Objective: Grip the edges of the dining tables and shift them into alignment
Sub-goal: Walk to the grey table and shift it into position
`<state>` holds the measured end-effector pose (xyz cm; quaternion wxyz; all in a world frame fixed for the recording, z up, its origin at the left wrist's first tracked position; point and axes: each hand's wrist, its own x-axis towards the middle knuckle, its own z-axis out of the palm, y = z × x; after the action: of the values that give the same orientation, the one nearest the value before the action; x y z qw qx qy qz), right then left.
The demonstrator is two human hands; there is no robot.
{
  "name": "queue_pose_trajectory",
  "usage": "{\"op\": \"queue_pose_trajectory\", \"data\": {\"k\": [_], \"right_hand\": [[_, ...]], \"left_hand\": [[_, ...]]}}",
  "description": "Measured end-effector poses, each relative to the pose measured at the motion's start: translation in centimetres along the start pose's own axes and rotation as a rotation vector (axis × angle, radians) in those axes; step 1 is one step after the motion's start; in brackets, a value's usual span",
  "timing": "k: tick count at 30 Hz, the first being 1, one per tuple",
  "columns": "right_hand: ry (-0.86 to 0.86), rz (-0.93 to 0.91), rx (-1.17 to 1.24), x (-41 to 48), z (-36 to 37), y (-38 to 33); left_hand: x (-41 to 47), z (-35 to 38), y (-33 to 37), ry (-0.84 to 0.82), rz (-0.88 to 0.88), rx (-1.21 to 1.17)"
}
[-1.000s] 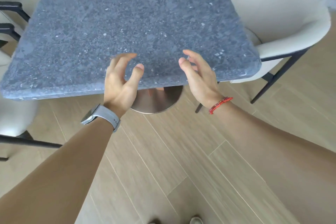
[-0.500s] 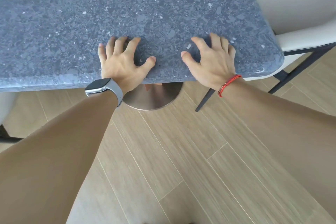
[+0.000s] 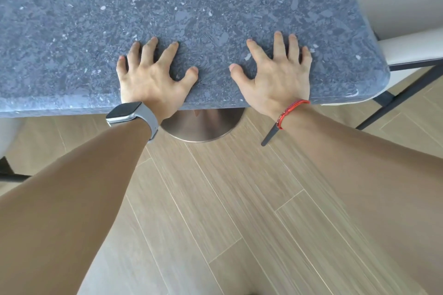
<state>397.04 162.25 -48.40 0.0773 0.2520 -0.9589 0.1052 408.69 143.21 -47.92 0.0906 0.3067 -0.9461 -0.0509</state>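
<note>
A dining table (image 3: 191,2) with a speckled blue-grey stone top fills the upper part of the head view; its near edge runs across the middle. My left hand (image 3: 151,76), with a grey watch on the wrist, lies flat on the top at that edge, fingers spread. My right hand (image 3: 278,74), with a red cord bracelet, lies flat the same way a little to the right. Both palms press on the surface and neither wraps the edge. The table's round metal base (image 3: 203,124) shows under the edge between my wrists.
A white upholstered chair (image 3: 412,50) with thin dark legs stands tight against the table's right corner. Part of another pale chair (image 3: 9,136) shows at the left edge. Wood-plank floor (image 3: 227,211) lies below me.
My hands went from hovering with curled fingers above the near edge to lying flat on the top. The view has closed in on the table, and my hands are now spread wider apart.
</note>
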Motion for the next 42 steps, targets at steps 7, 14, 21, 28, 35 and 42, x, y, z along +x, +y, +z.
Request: {"op": "queue_pose_trajectory", "data": {"k": [7, 14, 21, 28, 35, 42], "right_hand": [[0.063, 0.008, 0.015, -0.19, 0.28, -0.09], [0.093, 0.025, 0.045, -0.32, 0.50, -0.12], [0.111, 0.021, 0.030, -0.09, 0.22, -0.30], [0.101, 0.010, 0.026, 0.03, 0.06, -0.42], [0.071, -0.005, 0.028, 0.23, -0.31, -0.21], [0.063, -0.003, 0.032, 0.20, -0.45, -0.40]], "left_hand": [[-0.20, -0.03, -0.01, 0.000, -0.004, 0.000], [-0.19, -0.07, -0.08, 0.011, -0.004, -0.012], [0.16, 0.23, 0.12, 0.064, 0.014, -0.017], [0.18, 0.26, 0.13, 0.066, 0.018, 0.001], [0.23, 0.08, 0.29, 0.046, 0.016, 0.002], [0.25, -0.02, 0.21, 0.042, 0.020, 0.003]]}}
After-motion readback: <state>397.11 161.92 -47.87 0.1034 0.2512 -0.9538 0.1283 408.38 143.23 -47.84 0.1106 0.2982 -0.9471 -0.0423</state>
